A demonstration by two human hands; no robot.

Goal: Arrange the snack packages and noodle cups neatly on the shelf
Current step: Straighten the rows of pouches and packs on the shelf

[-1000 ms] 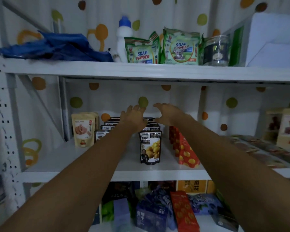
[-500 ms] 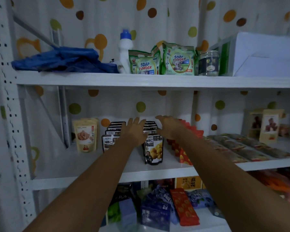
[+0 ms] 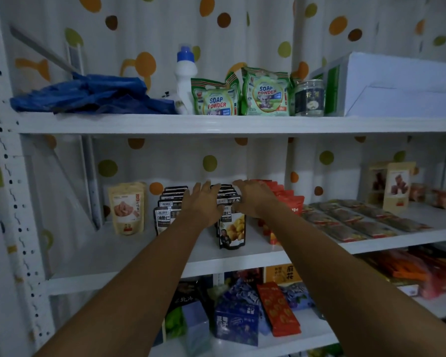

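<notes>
Two rows of black chestnut snack pouches stand upright on the middle shelf [image 3: 129,258]. My left hand [image 3: 202,204] lies with spread fingers over the tops of the left row [image 3: 165,217] and the right row's back pouches. My right hand [image 3: 254,198] rests on the right row [image 3: 231,230], fingers straight, beside a row of red pouches [image 3: 287,202]. A beige pouch [image 3: 127,208] stands alone to the left. Whether either hand grips a pouch is hidden by the hands themselves.
Flat dark packets [image 3: 355,222] lie in rows on the right, with tan boxes [image 3: 394,186] behind. The top shelf holds a blue cloth [image 3: 88,96], a bottle [image 3: 184,78], soap powder bags [image 3: 238,95], a jar [image 3: 309,97] and a white box [image 3: 402,83]. Mixed packages [image 3: 242,313] fill the lower shelf.
The camera has pulled back and tilted up, so more of the shelf's right side shows. Both hands stay on top of the black pouch rows, a little closer together.
</notes>
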